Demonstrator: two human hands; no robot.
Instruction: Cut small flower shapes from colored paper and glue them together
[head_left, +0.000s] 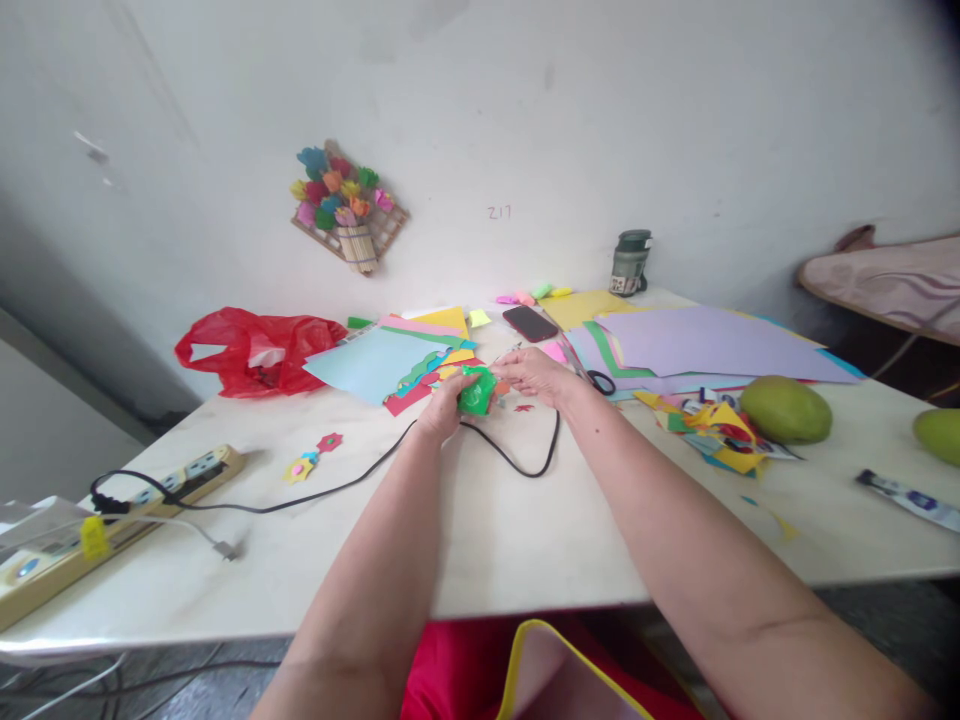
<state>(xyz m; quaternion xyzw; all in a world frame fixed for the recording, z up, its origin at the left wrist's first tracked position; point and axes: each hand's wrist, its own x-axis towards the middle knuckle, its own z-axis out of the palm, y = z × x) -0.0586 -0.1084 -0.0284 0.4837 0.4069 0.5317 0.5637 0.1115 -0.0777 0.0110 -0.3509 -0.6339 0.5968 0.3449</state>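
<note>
My left hand (444,405) is closed on a glossy green piece (477,391); its exact kind is unclear. Just to the right, my right hand (536,372) has its fingertips pinched together near the green piece's edge. Whatever lies between those fingertips is too small to make out. Orange and red paper bits show around the fingers, and a small red paper cutout (523,408) lies below my right hand. A black cord (517,468) loops across the table under both arms. Scissors with a black handle (601,382) lie to the right of my right wrist.
Colored paper sheets (675,340), a phone (529,322) and a red plastic bag (247,345) lie toward the back. Paper scraps (724,435) and a green mango-like fruit (786,409) are at right. Paper flowers (301,467) and a power strip (187,478) are at left.
</note>
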